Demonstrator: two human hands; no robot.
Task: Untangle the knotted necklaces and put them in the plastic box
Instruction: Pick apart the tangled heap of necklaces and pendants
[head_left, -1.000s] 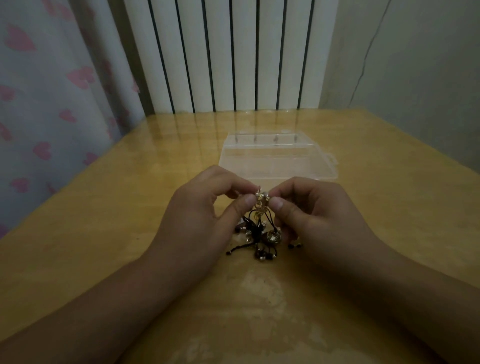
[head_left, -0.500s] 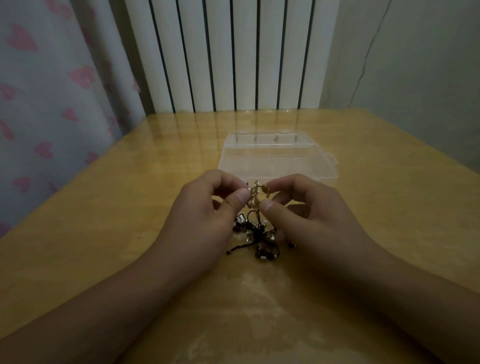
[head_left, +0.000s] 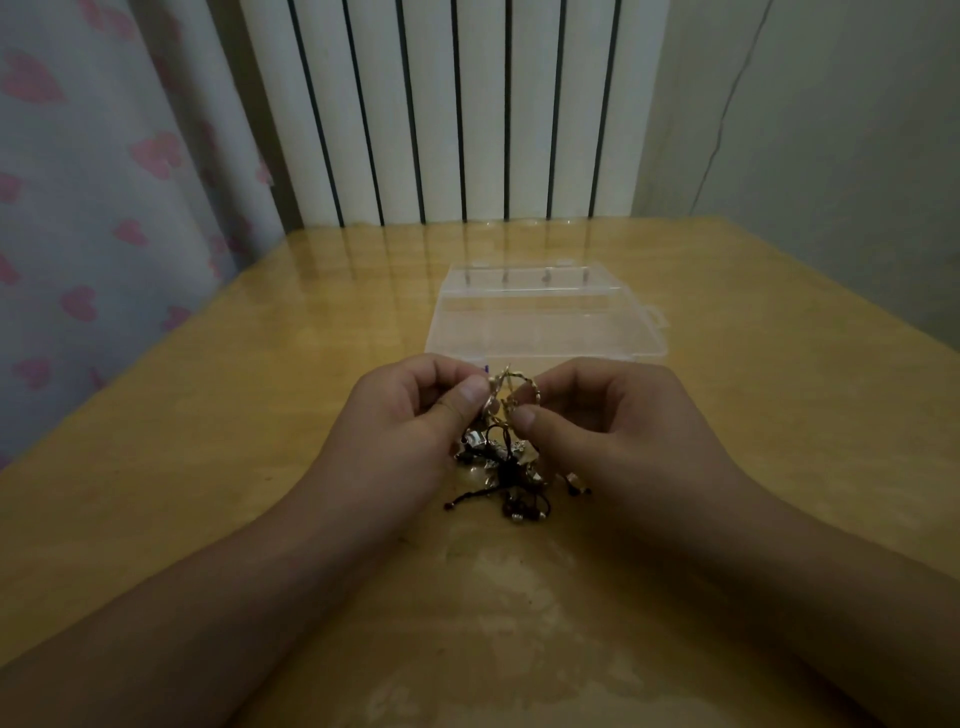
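A knot of necklaces (head_left: 511, 467), black cords with small metal charms and beads, lies on the wooden table (head_left: 208, 467) between my hands. A gold chain loop (head_left: 511, 387) rises out of the knot. My left hand (head_left: 415, 426) pinches the loop's left side between thumb and forefinger. My right hand (head_left: 613, 421) pinches its right side the same way. Just beyond my fingers stands the clear plastic box (head_left: 540, 322), its lid folded back open and its inside looking empty.
A white radiator (head_left: 452, 114) stands behind the table's far edge. A curtain with pink hearts (head_left: 78, 208) hangs at the left, and a grey wall (head_left: 831, 130) closes the right side.
My hands have drawn slightly apart and risen a little, pulling the gold chain open into a wider loop above the knot. The box has not moved.
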